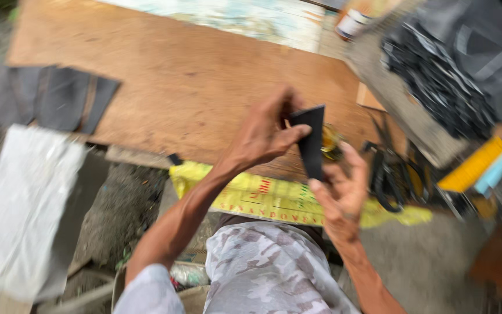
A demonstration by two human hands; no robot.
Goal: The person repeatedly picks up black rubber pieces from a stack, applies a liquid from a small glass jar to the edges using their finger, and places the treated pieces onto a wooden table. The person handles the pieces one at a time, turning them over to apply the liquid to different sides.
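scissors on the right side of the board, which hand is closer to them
Right. The right hand is just left of the black-handled scissors, holding the lower end of a dark strip. The left hand pinches the strip's upper part, farther left.

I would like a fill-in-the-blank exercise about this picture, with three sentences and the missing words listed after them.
1. Both hands hold one flat piece whose colour is ____.
2. The left hand pinches the piece near its ____ end, and the right hand supports the other end.
3. Under the hands lies a board made of ____.

Missing words: black; upper; wood
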